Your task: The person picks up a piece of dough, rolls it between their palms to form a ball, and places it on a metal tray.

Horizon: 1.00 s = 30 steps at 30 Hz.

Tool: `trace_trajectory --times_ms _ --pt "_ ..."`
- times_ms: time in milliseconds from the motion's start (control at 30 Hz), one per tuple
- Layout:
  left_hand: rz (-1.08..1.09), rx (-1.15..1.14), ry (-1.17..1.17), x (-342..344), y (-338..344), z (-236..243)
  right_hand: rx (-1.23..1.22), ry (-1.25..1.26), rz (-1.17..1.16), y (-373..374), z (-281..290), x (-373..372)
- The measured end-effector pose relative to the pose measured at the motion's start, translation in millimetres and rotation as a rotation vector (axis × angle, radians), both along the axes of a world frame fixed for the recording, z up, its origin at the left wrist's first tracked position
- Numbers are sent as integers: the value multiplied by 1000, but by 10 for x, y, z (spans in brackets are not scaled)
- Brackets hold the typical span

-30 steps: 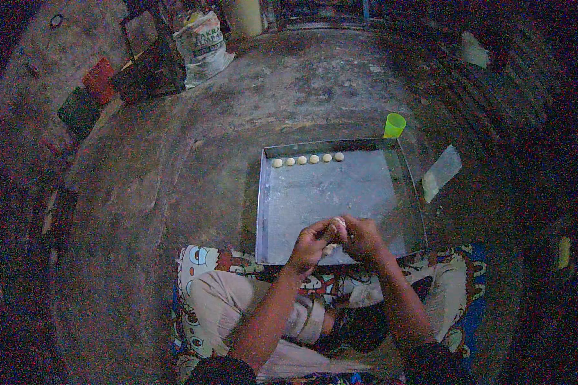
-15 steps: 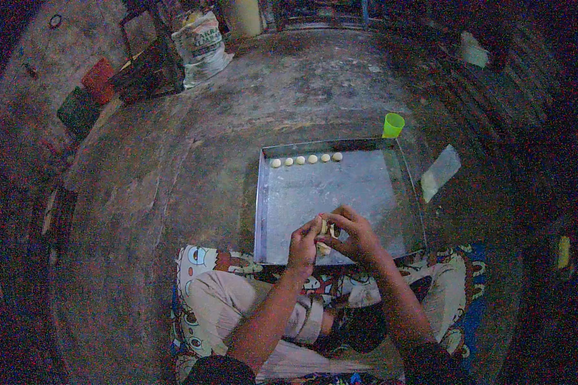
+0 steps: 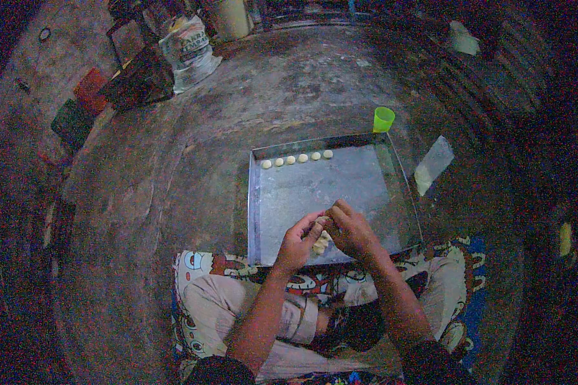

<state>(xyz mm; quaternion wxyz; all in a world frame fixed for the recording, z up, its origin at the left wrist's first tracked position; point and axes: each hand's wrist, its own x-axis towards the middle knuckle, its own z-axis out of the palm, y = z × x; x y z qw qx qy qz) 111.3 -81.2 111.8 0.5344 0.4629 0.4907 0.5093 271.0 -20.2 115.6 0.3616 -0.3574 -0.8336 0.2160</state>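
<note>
Over the near part of a shallow metal tray (image 3: 282, 199), my left hand (image 3: 295, 245) and my right hand (image 3: 352, 232) meet fingertip to fingertip. Both are closed on a small piece of pale dough (image 3: 322, 221), which the fingers mostly hide. Just below them, at the tray's near side, lies a larger ragged lump of dough (image 3: 320, 245). Several small round dough balls (image 3: 291, 160) sit in a row along the tray's far left edge.
A bright green cup (image 3: 384, 119) stands beyond the tray's far right corner. To the right lies a pale flat packet or sheet (image 3: 434, 165). My crossed legs rest on a cartoon-patterned mat (image 3: 196, 260). A white sack (image 3: 189, 54) and a red box (image 3: 91, 90) are far left.
My right fingers have drawn together and curled tighter at the dough piece. More of the lump below shows between my hands. The whole view has shifted slightly.
</note>
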Motion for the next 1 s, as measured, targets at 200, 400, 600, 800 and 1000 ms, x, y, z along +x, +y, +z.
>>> trace_trajectory --times_ms 200,400,600,800,1000 --pt "182 239 569 -24 -120 13 -227 177 54 -124 281 -50" --pt "377 423 855 -189 -230 129 -238 294 76 -273 255 -276" --pt "445 355 799 -441 -396 134 -402 161 154 -392 281 -399" --pt "277 158 279 -397 -454 -12 -963 397 187 -382 220 -359" --pt "0 -35 -56 -148 -334 83 -551 299 175 -273 45 -212"
